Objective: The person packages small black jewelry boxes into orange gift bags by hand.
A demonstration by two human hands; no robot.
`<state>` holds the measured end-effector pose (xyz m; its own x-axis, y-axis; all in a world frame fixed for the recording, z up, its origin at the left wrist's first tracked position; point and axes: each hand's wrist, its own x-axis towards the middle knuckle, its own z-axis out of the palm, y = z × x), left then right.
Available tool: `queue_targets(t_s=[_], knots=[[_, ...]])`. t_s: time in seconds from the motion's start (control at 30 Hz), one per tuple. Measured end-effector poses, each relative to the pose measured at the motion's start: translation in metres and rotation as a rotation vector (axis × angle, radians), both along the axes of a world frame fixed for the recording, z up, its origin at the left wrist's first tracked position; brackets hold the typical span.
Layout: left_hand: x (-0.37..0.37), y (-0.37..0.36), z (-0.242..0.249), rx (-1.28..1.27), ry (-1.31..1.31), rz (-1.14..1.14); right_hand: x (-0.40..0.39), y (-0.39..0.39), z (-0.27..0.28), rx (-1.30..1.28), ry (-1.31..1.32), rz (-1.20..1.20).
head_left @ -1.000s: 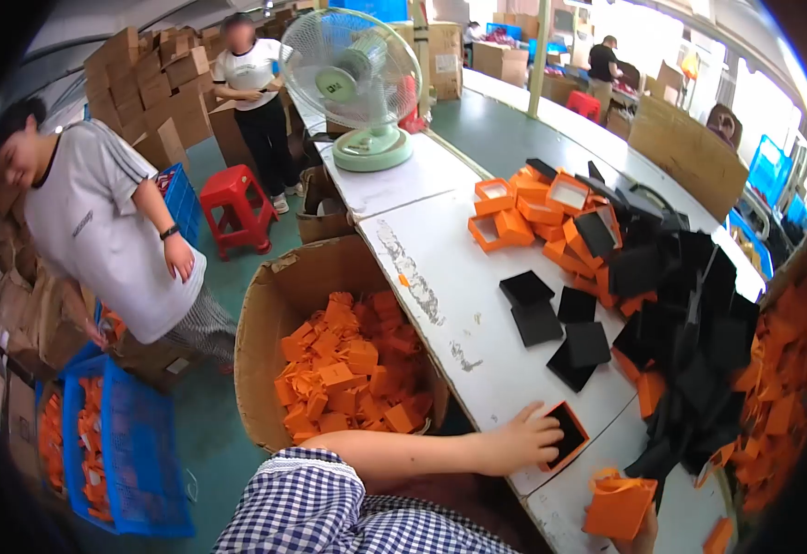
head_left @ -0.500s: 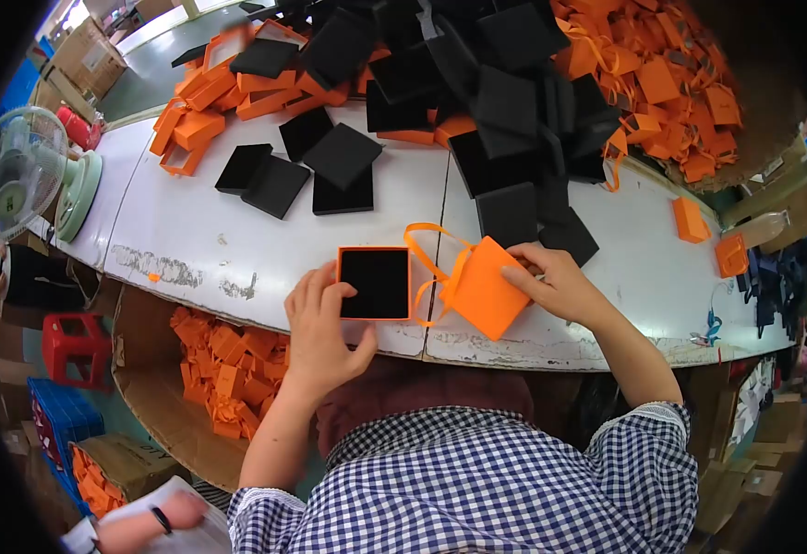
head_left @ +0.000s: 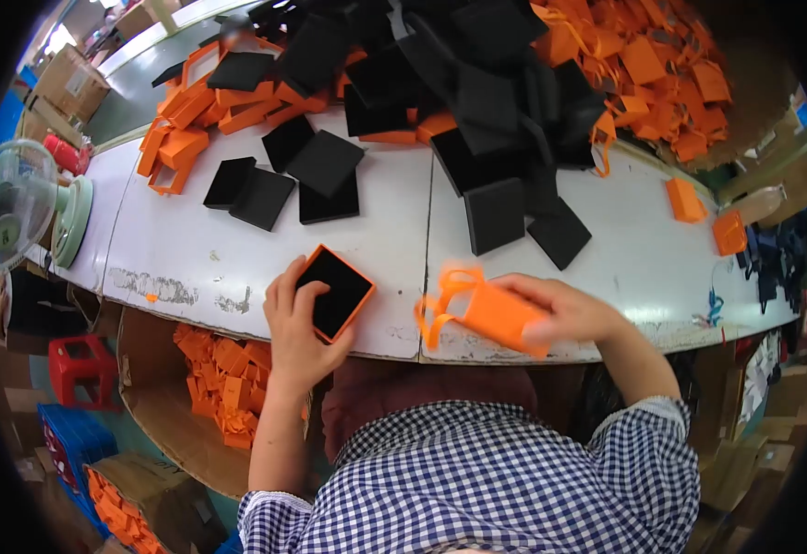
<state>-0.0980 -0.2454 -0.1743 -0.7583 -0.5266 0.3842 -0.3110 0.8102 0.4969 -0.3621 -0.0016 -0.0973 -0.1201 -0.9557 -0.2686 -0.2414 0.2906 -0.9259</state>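
My left hand (head_left: pixel 300 328) is closed around the left side of a small open box (head_left: pixel 341 288) with an orange rim and a black inside. The box sits turned at an angle near the table's front edge, thumb at its lower side and fingers at its rim. To the right, my right hand (head_left: pixel 572 309) grips a small orange gift bag (head_left: pixel 500 314), fingertips slightly blurred. The bag's ribbon handles (head_left: pixel 439 309) point left toward the box, with a gap between.
Black boxes and lids (head_left: pixel 330 164) lie beyond my hands, below a large black heap (head_left: pixel 477 83). Orange sleeves (head_left: pixel 182 143) are piled at back left, orange bags (head_left: pixel 653 65) at back right. A carton (head_left: pixel 159 406) of orange pieces stands below the front edge. A fan (head_left: pixel 69 222) is at left.
My left hand has moved left with the box, which is now rotated. The gift bag has been tilted so its handles point left, and the right hand has shifted slightly down.
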Motion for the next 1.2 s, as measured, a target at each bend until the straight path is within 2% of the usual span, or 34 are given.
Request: queue_targets(t_s=[0.07,0.1,0.13,0.2,0.23,0.3,0.33,0.4,0.43,0.57,0.63,0.77,0.83,0.87,0.93,0.97,1.0,1.07,1.1,1.13,1.2], knots=[[0.003,-0.006,-0.001,0.007,0.013,-0.027,-0.025,-0.003,-0.044,0.251,-0.675,-0.127],[0.005,-0.008,-0.002,0.013,0.009,-0.032,-0.035,-0.014,-0.045,0.396,-0.611,-0.093],[0.005,-0.008,-0.003,0.017,0.007,-0.031,-0.036,-0.023,-0.035,0.433,-0.536,-0.114],[0.004,-0.007,-0.002,0.023,0.012,-0.035,-0.041,-0.036,-0.015,0.478,-0.120,-0.202],[0.005,-0.007,-0.001,0.028,0.017,-0.028,-0.036,-0.033,-0.011,0.478,-0.116,-0.190],[0.005,-0.007,-0.004,0.023,0.029,-0.008,-0.018,-0.020,-0.007,0.001,1.033,-0.101],[0.003,-0.007,-0.005,0.017,0.039,-0.008,-0.009,-0.021,-0.001,-0.007,1.036,-0.080],[0.001,-0.005,-0.005,0.017,0.030,0.021,0.013,-0.028,0.005,-0.386,0.789,-0.020],[0.000,-0.006,-0.006,0.013,0.032,0.020,0.022,-0.038,0.002,-0.414,0.777,0.029],[0.000,-0.006,-0.008,0.012,0.044,0.010,0.047,-0.071,-0.021,-0.320,0.925,0.184],[0.001,-0.006,-0.005,0.016,0.038,0.010,0.061,-0.079,-0.026,-0.152,1.097,0.259],[0.001,-0.006,-0.007,0.012,0.054,0.015,0.057,-0.086,-0.043,-0.251,1.076,0.209],[0.002,-0.007,-0.007,0.013,0.068,0.015,0.049,-0.089,-0.040,-0.637,0.841,-0.044],[0.002,-0.007,-0.007,-0.001,0.058,0.009,0.048,-0.087,-0.038,-0.638,0.846,-0.038],[0.003,-0.008,-0.006,-0.014,0.053,0.001,0.048,-0.080,-0.030,-0.335,-0.237,-0.323],[0.004,-0.008,-0.006,-0.001,0.060,0.003,0.046,-0.076,-0.024,-0.311,-0.357,-0.344],[0.005,-0.008,-0.007,0.013,0.066,0.003,0.038,-0.070,-0.023,-0.310,-0.354,-0.344],[0.010,-0.011,-0.009,0.089,0.064,-0.005,0.017,-0.053,-0.020,-0.557,0.365,0.082],[0.011,-0.012,-0.010,0.163,0.059,-0.011,0.013,-0.043,-0.012,-0.533,0.500,0.170],[0.011,-0.013,-0.010,0.162,0.060,-0.003,0.014,-0.033,-0.002,-0.536,0.499,0.178],[0.017,-0.017,-0.004,0.147,0.041,-0.089,0.021,-0.018,0.009,-0.229,0.961,0.236]])
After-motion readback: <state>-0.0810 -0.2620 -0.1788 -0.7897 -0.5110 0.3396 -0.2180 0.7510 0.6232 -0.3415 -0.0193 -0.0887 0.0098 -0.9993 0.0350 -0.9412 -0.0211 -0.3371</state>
